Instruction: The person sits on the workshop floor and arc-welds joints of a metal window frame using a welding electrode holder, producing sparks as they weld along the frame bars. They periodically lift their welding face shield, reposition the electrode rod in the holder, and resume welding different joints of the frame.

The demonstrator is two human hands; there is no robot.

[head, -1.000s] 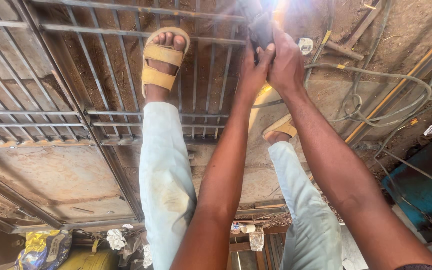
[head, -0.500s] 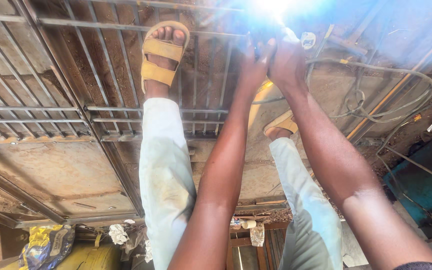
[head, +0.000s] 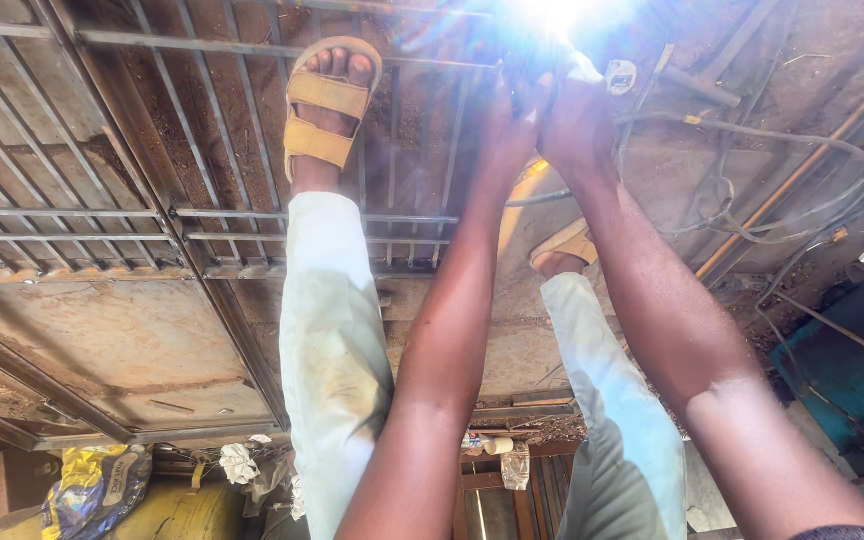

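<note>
Metal grille (head: 202, 215) flat on the dirt floor, spread under both legs and out to the left. Likely trouble across it: heat and sparks from the white glare (head: 557, 15) at its far bar, where both hands meet. Bare forearms, no gloves or sleeves in sight, so burns are a fair risk. Left foot (head: 327, 105) in an open yellow sandal, planted on the bars just beside the flare, toes exposed. Right foot (head: 567, 245) tucked back under the right arm. Cables (head: 752, 140) looping loose over the ground to the right of the hands, near enough to snag or scorch.

Left hand (head: 512, 115) and right hand (head: 580, 120) pressed together at the light. Grip of each washed out by it: cannot tell how far closed, nor what is held. Work spot right at the fingertips, on the grille's far edge.

Round about, clear of the hands: blue box (head: 852, 360) at the right edge, yellow sack (head: 92, 490) at lower left, crumpled white rag (head: 237, 463) beside it, plastic bottle (head: 487, 443) between the legs, small round white disc (head: 620, 76) just right of the right hand. Nothing across the reach except the glare itself, blinding the view of the joint.
</note>
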